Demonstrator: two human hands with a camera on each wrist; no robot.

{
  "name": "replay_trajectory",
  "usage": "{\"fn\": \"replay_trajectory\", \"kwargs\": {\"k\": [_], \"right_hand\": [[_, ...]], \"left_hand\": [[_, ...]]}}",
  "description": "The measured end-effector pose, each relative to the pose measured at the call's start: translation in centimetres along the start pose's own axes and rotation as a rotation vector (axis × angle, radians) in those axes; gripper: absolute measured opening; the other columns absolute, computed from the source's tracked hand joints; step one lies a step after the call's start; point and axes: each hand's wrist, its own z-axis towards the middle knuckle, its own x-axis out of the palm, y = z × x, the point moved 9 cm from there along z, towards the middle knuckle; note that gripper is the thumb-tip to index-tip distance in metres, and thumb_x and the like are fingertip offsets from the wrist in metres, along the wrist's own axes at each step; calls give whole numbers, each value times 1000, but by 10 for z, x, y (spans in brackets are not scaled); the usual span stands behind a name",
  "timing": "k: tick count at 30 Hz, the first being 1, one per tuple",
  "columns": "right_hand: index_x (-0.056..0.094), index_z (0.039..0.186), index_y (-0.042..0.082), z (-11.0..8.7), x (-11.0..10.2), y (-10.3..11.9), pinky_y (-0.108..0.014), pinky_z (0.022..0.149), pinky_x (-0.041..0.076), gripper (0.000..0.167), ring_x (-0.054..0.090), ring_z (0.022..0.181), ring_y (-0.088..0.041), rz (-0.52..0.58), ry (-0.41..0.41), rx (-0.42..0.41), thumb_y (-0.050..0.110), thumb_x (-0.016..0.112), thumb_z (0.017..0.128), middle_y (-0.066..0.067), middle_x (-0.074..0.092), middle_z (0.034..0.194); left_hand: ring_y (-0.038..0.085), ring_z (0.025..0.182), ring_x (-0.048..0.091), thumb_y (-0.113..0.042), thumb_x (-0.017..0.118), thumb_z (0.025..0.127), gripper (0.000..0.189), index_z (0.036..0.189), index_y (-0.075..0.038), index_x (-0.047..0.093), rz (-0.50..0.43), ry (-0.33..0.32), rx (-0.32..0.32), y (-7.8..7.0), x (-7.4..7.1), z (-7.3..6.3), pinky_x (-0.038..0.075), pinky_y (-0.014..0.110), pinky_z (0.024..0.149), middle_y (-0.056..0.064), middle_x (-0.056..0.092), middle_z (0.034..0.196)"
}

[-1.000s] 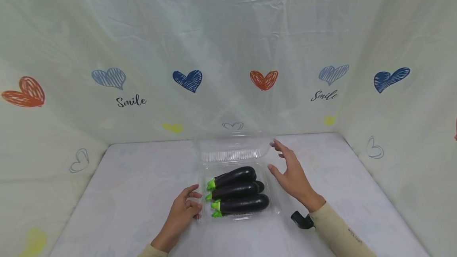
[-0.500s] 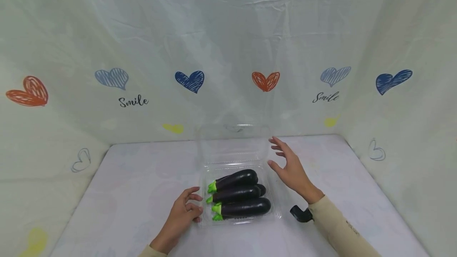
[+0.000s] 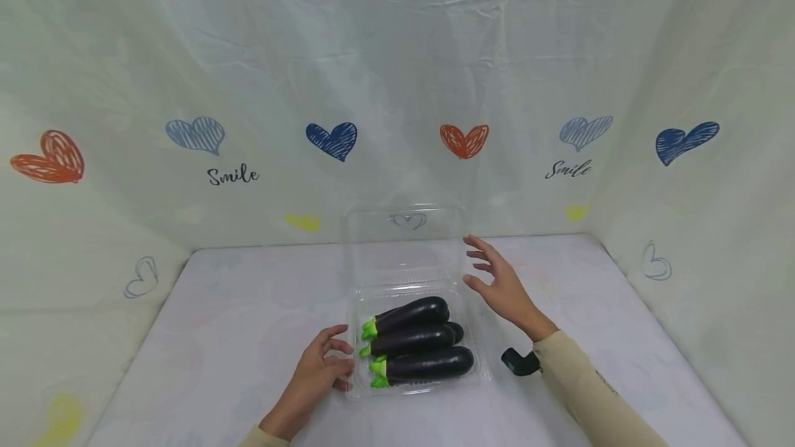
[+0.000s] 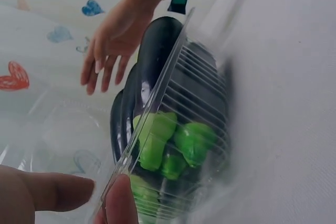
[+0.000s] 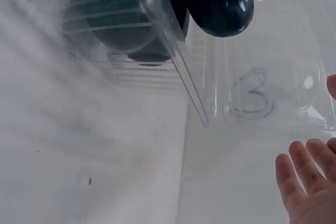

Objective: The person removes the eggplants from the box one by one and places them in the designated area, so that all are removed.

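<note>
While my left hand (image 3: 318,369) meets clear container (image 4: 150,102) (pinching? can't tell), loose-fingered right hand (image 3: 506,290) hangs beside raised lid (image 3: 404,257); eggplants (image 3: 415,339) inside.

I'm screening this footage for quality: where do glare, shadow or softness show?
Head view: even, diffuse light, small highlights on the eggplants, clear lid faint against the backdrop; left wrist: white glint on one eggplant, dark soft shadow beside the container; right wrist: glare spots on the lid, grey shadow streaks on the tabletop.
</note>
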Motion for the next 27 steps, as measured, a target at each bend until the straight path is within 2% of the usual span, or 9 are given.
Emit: {"fn": "replay_trajectory", "kwargs": {"k": [4, 10, 16, 22, 27], "right_hand": [[36, 159, -3, 2, 4, -6, -62, 110, 50, 72, 54, 138, -46, 19, 32, 34, -1, 71, 96, -24, 44, 161], [36, 159, -5, 3, 11, -15, -63, 111, 49, 70, 51, 139, -49, 38, 68, 73, -5, 68, 97, -27, 40, 163], [34, 159, -6, 3, 19, -26, -63, 112, 48, 69, 50, 140, -50, 27, 114, 132, 0, 67, 99, -29, 36, 164], [30, 162, -3, 0, 32, -46, -63, 114, 47, 69, 48, 142, -52, 11, 201, 243, 10, 65, 104, -30, 33, 165], [27, 164, 0, -6, 43, -58, -66, 114, 45, 69, 47, 142, -54, -33, 284, 323, 19, 61, 107, -32, 35, 163]], "left_hand": [[20, 77, 59, 4, 61, 93, 56, 147, 6, 46, -13, 2, -14, 3, -1, 0, 61, 36, 57, 11, 59, 103], [20, 72, 60, 4, 59, 96, 48, 143, 6, 49, -26, 34, -32, 6, -2, -2, 63, 38, 56, 10, 61, 99], [19, 69, 60, 3, 59, 98, 40, 137, 8, 50, -44, 79, -17, 9, 1, -2, 63, 38, 54, 8, 62, 97], [19, 70, 58, 4, 58, 98, 28, 125, 7, 50, -61, 101, -9, 11, 2, -3, 63, 37, 55, 7, 59, 96], [19, 71, 58, 5, 56, 99, 24, 121, 7, 48, -88, 145, -5, 11, 6, -5, 62, 36, 56, 6, 56, 96]]}}
